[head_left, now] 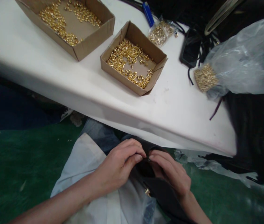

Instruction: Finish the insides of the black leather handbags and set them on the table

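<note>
- Black flexible material [164, 196] was pinched by left hand [122, 161] and right hand [172, 171].
- White table [181, 109] beyond bore open brown cardboard boxes [120, 75] of small golden studs [124, 54].

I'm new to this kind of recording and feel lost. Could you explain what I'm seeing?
There's no machine: these are a person's bare hands, seen by a camera worn on the head, looking forward and down. The left hand and right hand hold a black piece with a gold-coloured fitting, over the lap. On the white table stand two open cardboard boxes of small gold-coloured pieces. Beyond the smaller box lie a clear bag of similar-coloured pieces and a slim blue object.
</note>
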Available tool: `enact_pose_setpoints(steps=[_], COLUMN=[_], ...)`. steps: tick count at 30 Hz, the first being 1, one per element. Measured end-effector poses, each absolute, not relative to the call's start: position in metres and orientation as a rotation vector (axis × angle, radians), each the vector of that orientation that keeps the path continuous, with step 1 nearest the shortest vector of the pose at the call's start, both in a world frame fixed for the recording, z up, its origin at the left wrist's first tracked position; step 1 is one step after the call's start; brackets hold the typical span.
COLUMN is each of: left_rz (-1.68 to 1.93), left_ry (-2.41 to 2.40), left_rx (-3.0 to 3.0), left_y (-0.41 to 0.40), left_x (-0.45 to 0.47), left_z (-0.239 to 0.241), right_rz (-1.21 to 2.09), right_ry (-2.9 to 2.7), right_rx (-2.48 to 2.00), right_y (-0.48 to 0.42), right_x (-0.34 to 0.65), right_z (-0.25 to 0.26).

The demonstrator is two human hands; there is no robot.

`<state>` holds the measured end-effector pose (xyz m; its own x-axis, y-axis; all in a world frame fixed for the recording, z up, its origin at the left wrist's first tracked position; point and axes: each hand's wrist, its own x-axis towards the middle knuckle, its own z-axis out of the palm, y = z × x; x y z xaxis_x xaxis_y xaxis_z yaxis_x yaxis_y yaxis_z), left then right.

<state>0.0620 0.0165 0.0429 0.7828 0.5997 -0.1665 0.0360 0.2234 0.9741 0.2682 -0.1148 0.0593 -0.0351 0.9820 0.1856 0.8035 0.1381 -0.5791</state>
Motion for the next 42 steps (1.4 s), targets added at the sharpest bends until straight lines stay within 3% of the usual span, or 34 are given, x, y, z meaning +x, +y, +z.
enact_pose_setpoints(steps=[11,17,23,31,42], left_rz=[0.479,0.463,0.505,0.491,0.417], left_ry=[0.604,0.584,0.564,0.588,0.592], left_rx=[1.258,1.279,1.283,1.195,1.289], left_y=[0.014,0.016,0.012,0.014,0.019], left_x=[0.066,0.065,0.063,0.063,0.063], left_z=[0.025,0.025,0.026,0.024,0.029], right_rz=[0.455,0.482,0.247,0.448,0.372], right_ry=[-2.196,-2.084,-1.926,-2.085,-2.167], right_rx=[-1.619,-1.698,-1.689,-1.617,-1.626], right_y=[-0.105,-0.112,-0.118,-0.11,-0.107], right_x=[0.279,0.278,0.268,0.281,0.278], right_z=[0.073,0.065,0.057,0.062,0.067])
